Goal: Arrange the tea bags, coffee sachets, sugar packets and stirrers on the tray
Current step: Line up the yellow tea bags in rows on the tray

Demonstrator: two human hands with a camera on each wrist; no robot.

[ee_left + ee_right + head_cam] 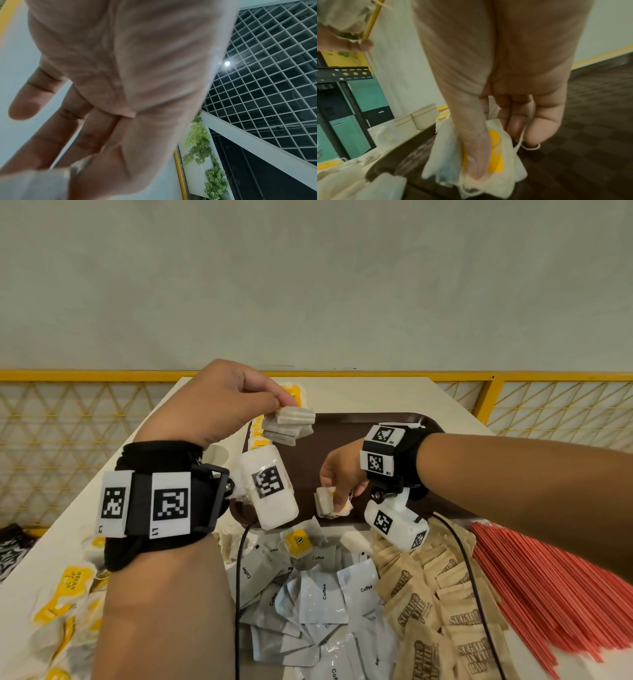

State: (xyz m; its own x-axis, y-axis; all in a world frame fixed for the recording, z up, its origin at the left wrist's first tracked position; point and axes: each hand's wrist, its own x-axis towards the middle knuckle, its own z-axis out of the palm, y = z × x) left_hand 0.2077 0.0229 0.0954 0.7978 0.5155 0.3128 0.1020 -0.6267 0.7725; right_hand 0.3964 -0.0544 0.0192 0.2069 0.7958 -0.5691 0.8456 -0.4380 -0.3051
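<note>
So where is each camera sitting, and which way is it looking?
Head: worn on the head, looking down at the table, tray, both forearms and hands.
Left wrist: on the left wrist, tilted up at a grid ceiling; the left hand fills it.
Right wrist: on the right wrist, looking down the right hand at its tea bags.
Shared: head and right wrist both show the tray and those tea bags.

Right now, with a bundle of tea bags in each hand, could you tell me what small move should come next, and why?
Probably lower the right hand and release its tea bags onto the tray: they already hang low over its bare near edge, while the left hand holds its stack higher.
</note>
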